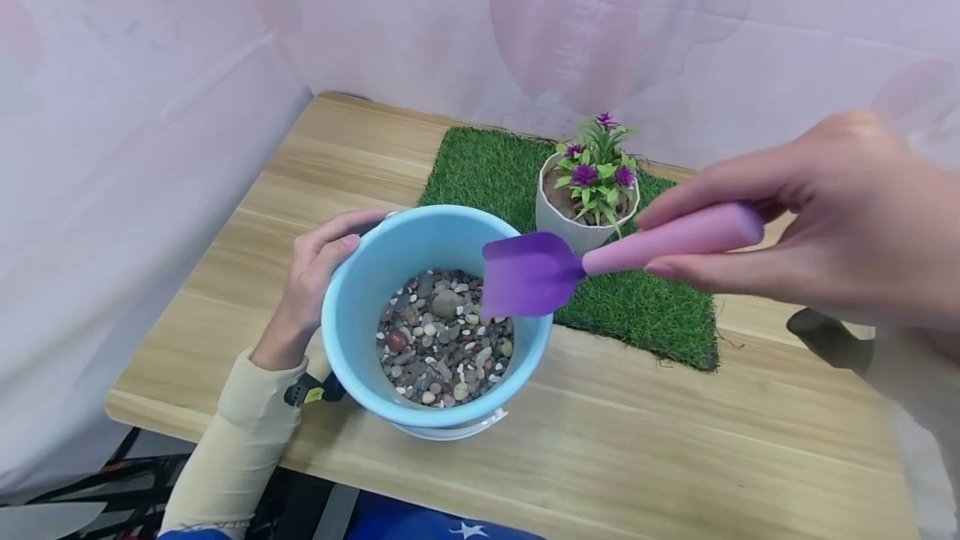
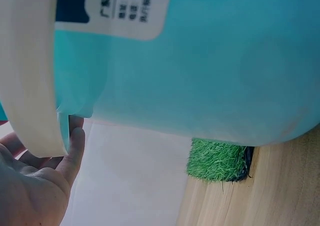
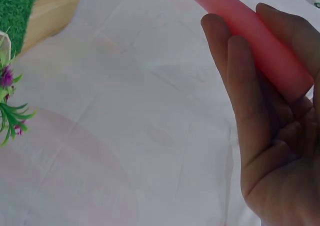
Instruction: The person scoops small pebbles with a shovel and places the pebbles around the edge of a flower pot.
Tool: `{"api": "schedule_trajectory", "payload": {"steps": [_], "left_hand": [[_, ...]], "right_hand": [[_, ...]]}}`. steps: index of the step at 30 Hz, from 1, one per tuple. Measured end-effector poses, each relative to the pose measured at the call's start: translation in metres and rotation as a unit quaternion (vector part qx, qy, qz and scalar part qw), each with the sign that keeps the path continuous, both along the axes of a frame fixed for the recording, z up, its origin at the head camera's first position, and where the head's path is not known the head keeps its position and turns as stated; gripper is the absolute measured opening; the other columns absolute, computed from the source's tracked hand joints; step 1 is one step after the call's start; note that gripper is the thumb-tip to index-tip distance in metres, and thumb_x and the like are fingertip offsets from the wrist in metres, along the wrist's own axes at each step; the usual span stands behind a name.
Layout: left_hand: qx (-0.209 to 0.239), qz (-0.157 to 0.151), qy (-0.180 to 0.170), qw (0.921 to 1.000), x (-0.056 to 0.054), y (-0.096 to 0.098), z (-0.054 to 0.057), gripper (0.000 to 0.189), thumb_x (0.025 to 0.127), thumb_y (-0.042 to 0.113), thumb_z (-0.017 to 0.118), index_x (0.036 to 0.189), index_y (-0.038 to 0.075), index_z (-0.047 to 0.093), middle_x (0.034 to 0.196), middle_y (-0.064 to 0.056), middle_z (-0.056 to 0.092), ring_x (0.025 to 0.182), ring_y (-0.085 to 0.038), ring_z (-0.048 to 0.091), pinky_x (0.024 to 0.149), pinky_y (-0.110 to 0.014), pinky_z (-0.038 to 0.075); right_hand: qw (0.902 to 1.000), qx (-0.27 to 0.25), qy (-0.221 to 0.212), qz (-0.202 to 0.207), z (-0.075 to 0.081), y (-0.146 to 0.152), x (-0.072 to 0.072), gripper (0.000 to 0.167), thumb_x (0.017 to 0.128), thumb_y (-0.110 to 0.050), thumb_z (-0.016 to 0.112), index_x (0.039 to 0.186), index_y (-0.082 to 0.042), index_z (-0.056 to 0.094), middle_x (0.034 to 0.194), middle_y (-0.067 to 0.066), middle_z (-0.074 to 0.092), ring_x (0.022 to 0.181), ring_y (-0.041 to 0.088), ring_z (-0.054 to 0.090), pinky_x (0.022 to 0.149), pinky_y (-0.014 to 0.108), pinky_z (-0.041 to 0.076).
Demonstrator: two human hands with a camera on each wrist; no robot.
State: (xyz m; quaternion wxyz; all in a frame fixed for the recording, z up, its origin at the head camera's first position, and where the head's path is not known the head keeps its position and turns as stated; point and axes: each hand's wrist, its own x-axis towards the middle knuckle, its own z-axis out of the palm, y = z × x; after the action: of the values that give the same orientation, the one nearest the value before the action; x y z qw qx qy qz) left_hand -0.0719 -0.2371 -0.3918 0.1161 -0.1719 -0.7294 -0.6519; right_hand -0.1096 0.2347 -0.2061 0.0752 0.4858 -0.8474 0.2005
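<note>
Clock read from bucket centre, head view.
- Blue bucket (image 1: 450,238), on table (image 1: 675,427): stones (image 1: 442,348) inside; left hand (image 1: 311,265) gripping rim at 10 o'clock.
- Purple shovel (image 1: 534,273): blade over 2 o'clock edge, no stones visible on it; right hand (image 1: 832,211), 3 o'clock, pinching handle between thumb and fingers.
- Potted plant (image 1: 588,198) on grass mat (image 1: 480,165): 2 o'clock.
- Step, apparently: bringing blade to stones. Next move likely calls for steadied bucket, lowered blade.
</note>
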Motion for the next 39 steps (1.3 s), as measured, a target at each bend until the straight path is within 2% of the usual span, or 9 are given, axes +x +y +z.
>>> {"api": "schedule_trajectory", "payload": {"steps": [3, 7, 11, 16, 22, 27, 31, 34, 39], "left_hand": [[0.002, 0.0, -0.006, 1.0, 0.0, 0.0, 0.0, 0.04, 0.107, 0.008, 0.042, 0.133, -0.009, 0.067, 0.13, 0.001, 0.076, 0.115, -0.013, 0.073, 0.091, -0.022, 0.063], [0.001, 0.0, -0.011, 0.9999, 0.001, 0.0, 0.0, 0.04, 0.107, 0.01, 0.042, 0.134, -0.008, 0.067, 0.13, 0.001, 0.076, 0.114, -0.013, 0.074, 0.09, -0.023, 0.063], [-0.004, 0.0, -0.008, 1.0, 0.0, -0.001, 0.0, 0.04, 0.108, 0.01, 0.042, 0.134, -0.009, 0.066, 0.13, 0.003, 0.075, 0.113, -0.012, 0.074, 0.088, -0.022, 0.064], [-0.006, 0.0, -0.006, 1.0, 0.0, -0.001, 0.0, 0.04, 0.107, 0.01, 0.042, 0.134, -0.009, 0.067, 0.129, 0.003, 0.076, 0.111, -0.012, 0.074, 0.087, -0.022, 0.064], [-0.002, 0.001, 0.001, 1.0, 0.0, -0.001, 0.0, 0.04, 0.107, 0.008, 0.042, 0.133, -0.01, 0.067, 0.129, 0.004, 0.076, 0.112, -0.012, 0.074, 0.087, -0.022, 0.064], [-0.011, 0.005, 0.003, 0.9999, 0.0, -0.001, -0.001, 0.04, 0.107, 0.008, 0.042, 0.133, -0.01, 0.067, 0.129, 0.005, 0.076, 0.112, -0.011, 0.074, 0.089, -0.021, 0.063], [-0.011, 0.004, 0.001, 0.9999, 0.0, -0.002, -0.001, 0.04, 0.107, 0.008, 0.042, 0.133, -0.01, 0.067, 0.129, 0.004, 0.076, 0.112, -0.011, 0.074, 0.089, -0.021, 0.063], [-0.005, 0.001, 0.001, 1.0, 0.0, -0.001, 0.0, 0.04, 0.107, 0.008, 0.042, 0.133, -0.01, 0.067, 0.129, 0.003, 0.076, 0.114, -0.011, 0.074, 0.091, -0.022, 0.063], [-0.006, 0.0, 0.007, 1.0, 0.0, -0.001, 0.001, 0.039, 0.107, 0.007, 0.043, 0.133, -0.01, 0.066, 0.129, 0.003, 0.076, 0.114, -0.012, 0.074, 0.092, -0.022, 0.063]], "right_hand": [[0.9999, 0.0, 0.003, 0.016, 0.015, -0.034, 0.015, 0.044, 0.075, -0.033, 0.097, 0.113, -0.043, 0.079, 0.084, -0.029, 0.069, 0.051, -0.011, 0.042, 0.041, 0.008, 0.025], [0.9997, 0.012, 0.002, 0.022, 0.021, -0.056, 0.024, 0.039, 0.079, -0.037, 0.094, 0.111, -0.049, 0.076, 0.085, -0.036, 0.066, 0.054, -0.015, 0.044, 0.045, 0.006, 0.031], [0.9989, 0.035, 0.0, 0.031, 0.013, -0.063, 0.021, 0.035, 0.084, -0.043, 0.089, 0.113, -0.054, 0.073, 0.087, -0.042, 0.064, 0.057, -0.018, 0.046, 0.048, 0.006, 0.037], [0.996, 0.079, -0.025, 0.032, -0.003, -0.067, 0.015, 0.023, 0.091, -0.049, 0.08, 0.11, -0.058, 0.07, 0.079, -0.043, 0.057, 0.054, -0.021, 0.045, 0.045, 0.006, 0.039], [0.9908, 0.107, -0.066, 0.049, -0.007, -0.091, 0.016, 0.001, 0.097, -0.05, 0.074, 0.097, -0.049, 0.073, 0.069, -0.036, 0.054, 0.052, -0.018, 0.045, 0.047, 0.007, 0.042], [0.9828, 0.109, -0.136, 0.061, 0.006, -0.117, 0.026, 0.012, 0.097, -0.035, 0.078, 0.085, -0.032, 0.077, 0.061, -0.024, 0.049, 0.051, -0.009, 0.041, 0.047, 0.017, 0.044], [0.9764, 0.13, -0.162, 0.06, 0.01, -0.132, 0.03, 0.028, 0.096, -0.023, 0.079, 0.071, -0.025, 0.065, 0.06, -0.017, 0.033, 0.053, -0.005, 0.029, 0.048, 0.017, 0.034], [0.9735, 0.145, -0.166, 0.061, 0.01, -0.142, 0.031, 0.039, 0.095, -0.013, 0.074, 0.064, -0.022, 0.052, 0.061, -0.014, 0.023, 0.054, -0.002, 0.021, 0.049, 0.017, 0.026], [0.9682, 0.157, -0.183, 0.066, 0.008, -0.154, 0.031, 0.04, 0.086, 0.001, 0.06, 0.061, -0.023, 0.04, 0.059, -0.011, 0.02, 0.054, 0.001, 0.017, 0.05, 0.017, 0.021]]}}
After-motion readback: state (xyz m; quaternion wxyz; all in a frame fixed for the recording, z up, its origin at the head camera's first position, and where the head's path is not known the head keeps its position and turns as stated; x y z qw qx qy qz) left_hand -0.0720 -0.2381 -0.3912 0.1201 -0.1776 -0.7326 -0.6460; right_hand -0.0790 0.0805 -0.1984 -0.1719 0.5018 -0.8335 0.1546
